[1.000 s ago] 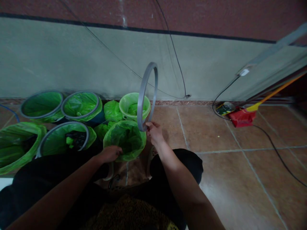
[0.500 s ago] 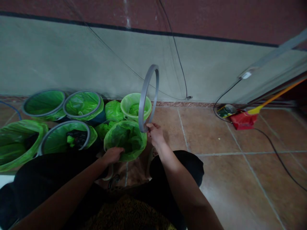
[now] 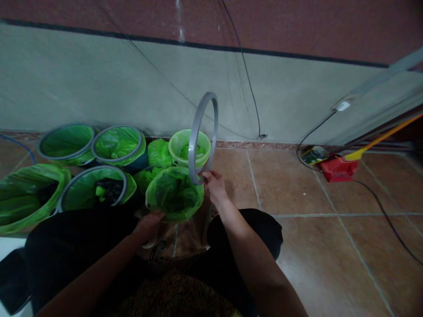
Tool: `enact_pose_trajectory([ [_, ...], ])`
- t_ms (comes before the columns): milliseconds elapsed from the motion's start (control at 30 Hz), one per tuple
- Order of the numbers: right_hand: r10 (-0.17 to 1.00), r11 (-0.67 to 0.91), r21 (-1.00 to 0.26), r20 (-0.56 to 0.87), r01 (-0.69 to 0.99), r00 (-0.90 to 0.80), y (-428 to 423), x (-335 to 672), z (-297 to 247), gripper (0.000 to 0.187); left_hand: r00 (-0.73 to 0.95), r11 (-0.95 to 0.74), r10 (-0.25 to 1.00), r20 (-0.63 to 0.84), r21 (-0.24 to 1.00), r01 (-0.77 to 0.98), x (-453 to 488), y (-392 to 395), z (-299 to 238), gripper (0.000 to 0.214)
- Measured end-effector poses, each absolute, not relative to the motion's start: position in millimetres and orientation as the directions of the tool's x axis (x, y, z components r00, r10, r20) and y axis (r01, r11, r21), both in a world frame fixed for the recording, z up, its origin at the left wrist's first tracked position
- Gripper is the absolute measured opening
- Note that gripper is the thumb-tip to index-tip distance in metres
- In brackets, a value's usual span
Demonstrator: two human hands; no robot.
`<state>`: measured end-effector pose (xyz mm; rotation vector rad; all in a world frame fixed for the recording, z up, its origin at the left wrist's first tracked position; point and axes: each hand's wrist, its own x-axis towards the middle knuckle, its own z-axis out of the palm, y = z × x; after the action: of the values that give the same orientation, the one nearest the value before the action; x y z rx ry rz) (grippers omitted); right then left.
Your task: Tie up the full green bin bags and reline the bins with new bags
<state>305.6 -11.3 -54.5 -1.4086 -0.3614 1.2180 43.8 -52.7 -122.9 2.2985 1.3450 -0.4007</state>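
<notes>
Our right hand [image 3: 214, 187] pinches the lower edge of a grey ring [image 3: 194, 138], held upright and nearly edge-on to us, its long axis pointing to twelve o'clock. The ring is at the two o'clock side of a green-lined bin [image 3: 181, 216]. Our left hand [image 3: 150, 226], farther from it, meets the bin's rim at seven o'clock; whether it grips, we cannot tell.

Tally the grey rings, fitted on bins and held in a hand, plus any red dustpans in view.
Fitted grey rings: 3
Held grey ring, in the right hand: 1
Red dustpan: 1
Total: 5
</notes>
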Motion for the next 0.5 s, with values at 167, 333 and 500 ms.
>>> enact_pose_trajectory([
  [167, 0.806, -0.370, -0.927, -0.356, -0.067, 0.473, -14.9, 308.9, -67.3, 0.007, 0.438, -0.391, 0.721, -0.538, 0.206, 0.897, 48.3, -56.7, -129.4, 0.061],
  [333, 0.864, -0.502, -0.648, -0.354, 0.573, 0.357, -22.5, 312.6, -71.2, 0.020, 0.302, -0.114, 0.873, -0.382, 0.442, 0.890, 26.5, -51.8, -131.0, 0.051],
  [500, 0.819, -0.531, -0.387, -0.461, 0.754, 0.341, -27.4, 309.0, -78.0, 0.027, -0.088, 0.555, 0.828, -0.554, 0.787, 0.269, 8.6, -26.2, -110.7, 0.032],
])
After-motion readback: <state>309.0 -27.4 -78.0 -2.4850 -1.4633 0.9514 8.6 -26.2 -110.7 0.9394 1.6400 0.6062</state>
